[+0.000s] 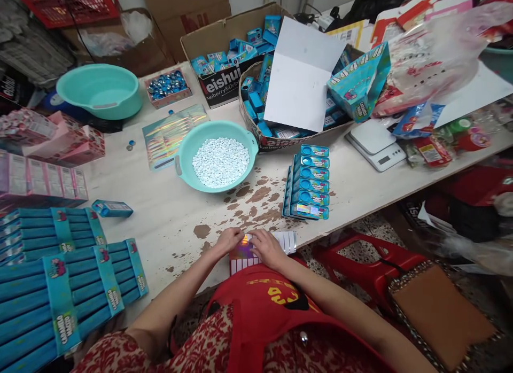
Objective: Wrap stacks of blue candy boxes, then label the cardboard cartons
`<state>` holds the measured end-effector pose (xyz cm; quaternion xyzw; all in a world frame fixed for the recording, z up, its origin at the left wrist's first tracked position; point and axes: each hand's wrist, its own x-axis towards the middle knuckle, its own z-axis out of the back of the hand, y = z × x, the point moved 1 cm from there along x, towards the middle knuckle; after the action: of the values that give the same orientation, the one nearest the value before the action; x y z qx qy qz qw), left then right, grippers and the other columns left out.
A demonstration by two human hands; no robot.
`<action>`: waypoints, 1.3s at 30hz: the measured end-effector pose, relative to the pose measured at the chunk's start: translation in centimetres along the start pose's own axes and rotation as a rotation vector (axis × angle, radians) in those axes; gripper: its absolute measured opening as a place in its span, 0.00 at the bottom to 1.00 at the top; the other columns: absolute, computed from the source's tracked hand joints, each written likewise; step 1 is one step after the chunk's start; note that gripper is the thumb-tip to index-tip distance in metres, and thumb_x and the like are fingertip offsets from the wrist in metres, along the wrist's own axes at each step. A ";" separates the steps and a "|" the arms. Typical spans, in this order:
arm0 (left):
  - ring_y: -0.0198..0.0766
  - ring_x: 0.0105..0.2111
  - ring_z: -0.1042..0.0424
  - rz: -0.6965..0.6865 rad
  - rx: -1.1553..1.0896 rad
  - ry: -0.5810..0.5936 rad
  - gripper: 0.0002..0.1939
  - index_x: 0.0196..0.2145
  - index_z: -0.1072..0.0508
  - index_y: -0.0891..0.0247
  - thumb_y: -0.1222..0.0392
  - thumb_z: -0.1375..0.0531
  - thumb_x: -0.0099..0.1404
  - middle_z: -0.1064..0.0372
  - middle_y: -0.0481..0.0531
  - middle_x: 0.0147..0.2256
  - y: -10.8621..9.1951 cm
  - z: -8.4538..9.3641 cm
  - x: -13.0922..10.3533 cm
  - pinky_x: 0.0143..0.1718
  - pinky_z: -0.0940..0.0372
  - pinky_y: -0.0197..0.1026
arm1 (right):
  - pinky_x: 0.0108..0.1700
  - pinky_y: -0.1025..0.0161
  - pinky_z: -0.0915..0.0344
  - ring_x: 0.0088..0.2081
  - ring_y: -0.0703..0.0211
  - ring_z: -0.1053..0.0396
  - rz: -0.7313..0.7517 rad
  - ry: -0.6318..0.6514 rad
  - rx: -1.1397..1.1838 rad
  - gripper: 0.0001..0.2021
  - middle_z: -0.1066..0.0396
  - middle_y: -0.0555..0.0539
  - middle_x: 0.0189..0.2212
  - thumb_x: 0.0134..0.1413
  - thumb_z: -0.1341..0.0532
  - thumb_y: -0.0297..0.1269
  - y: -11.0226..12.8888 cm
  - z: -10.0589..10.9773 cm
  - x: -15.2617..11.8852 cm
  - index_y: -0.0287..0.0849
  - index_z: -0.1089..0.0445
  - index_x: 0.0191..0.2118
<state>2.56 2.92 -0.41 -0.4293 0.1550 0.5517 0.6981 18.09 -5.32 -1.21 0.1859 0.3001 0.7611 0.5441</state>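
I observe both hands at the lower centre of the frame, at the near edge of the table point(160, 223). The left hand point(230, 240) enters from the lower left, its forearm slanting up, with the fingers curled inward and the fingertips at the upper left part of a shiny sticker sheet point(241, 250). The right hand point(266, 248) comes from the lower right, back of the hand upward, fingers bent and slightly parted over the middle of the same sheet. Both hands are partly closed, fingertips close together. I cannot tell whether either one pinches the sheet or merely presses on it, as the fingers cover the contact.

The sheet lies low in the centre of the frame, against the red apron point(276, 293); its pale strips show to the right of the right hand. Its middle is hidden by that hand, and its lower edge meets the apron, so I cannot make out its full outline. Print on it is unreadable.

Above and to the right stands a stack of blue boxes point(310, 183); above and to the left, a bowl point(185, 148) of white candies point(220, 162). The blue packs point(60, 303) at lower left are cut off by the frame.
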 end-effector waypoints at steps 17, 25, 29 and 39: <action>0.32 0.23 0.36 -0.362 -0.624 0.156 0.16 0.28 0.32 0.66 0.48 0.46 0.62 0.36 0.46 0.20 -12.9 5.3 -4.7 0.31 0.40 0.36 | 0.37 0.62 0.37 0.34 0.58 0.34 -0.504 -0.816 0.551 0.07 0.32 0.49 0.29 0.54 0.40 0.39 3.0 13.7 -2.7 0.43 0.30 0.30; 0.30 0.21 0.42 -0.615 -0.397 0.123 0.07 0.38 0.40 0.61 0.56 0.48 0.63 0.42 0.41 0.20 -18.6 7.7 1.8 0.24 0.46 0.32 | 0.50 0.52 0.41 0.44 0.51 0.38 -0.696 -1.154 0.331 0.09 0.39 0.46 0.36 0.46 0.37 0.42 -3.3 15.4 -1.3 0.42 0.28 0.26; 0.31 0.23 0.41 -0.639 -0.399 0.129 0.06 0.35 0.42 0.61 0.56 0.50 0.63 0.41 0.42 0.22 -18.9 6.6 4.5 0.25 0.46 0.33 | 0.49 0.54 0.40 0.43 0.52 0.37 -0.777 -1.181 0.456 0.08 0.40 0.46 0.36 0.43 0.37 0.40 -5.5 14.7 -0.4 0.41 0.30 0.23; 0.46 0.55 0.39 -0.494 -0.470 -0.326 0.26 0.57 0.44 0.64 0.47 0.55 0.66 0.40 0.62 0.56 -16.2 0.0 3.1 0.53 0.43 0.49 | 0.39 0.59 0.35 0.34 0.58 0.33 -0.811 -1.207 0.750 0.19 0.33 0.47 0.34 0.38 0.34 0.43 -6.3 14.4 -0.8 0.43 0.41 0.35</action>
<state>18.28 4.54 4.45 -0.5087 -0.1971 0.4482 0.7081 31.69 -0.93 5.49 0.6104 0.2342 0.1231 0.7466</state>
